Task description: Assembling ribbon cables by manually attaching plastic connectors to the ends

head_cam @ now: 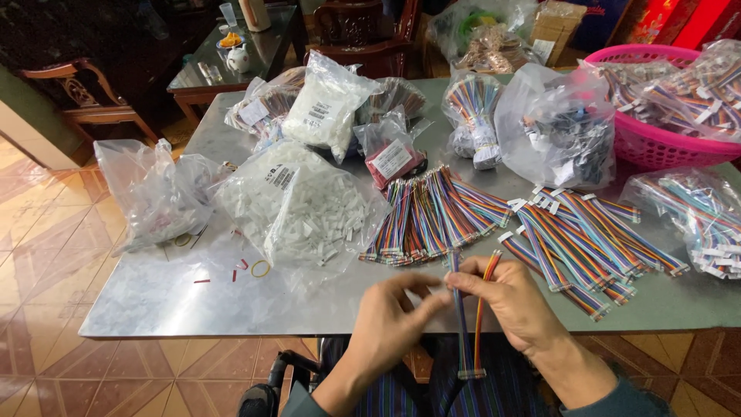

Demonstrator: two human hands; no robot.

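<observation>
— What have the hands got?

— My right hand is pinched on a multicoloured ribbon cable, held upright at the near edge of the metal table, its lower end hanging below the tabletop. My left hand closes its fingertips on a second cable strand just beside it (the two hands touch at the thumbs).

— And around them?

— Just beyond the hands lies a fan of loose rainbow cables, with more bundles to the right. An open bag of white connectors sits to the left, and a pink basket at the far right.
</observation>
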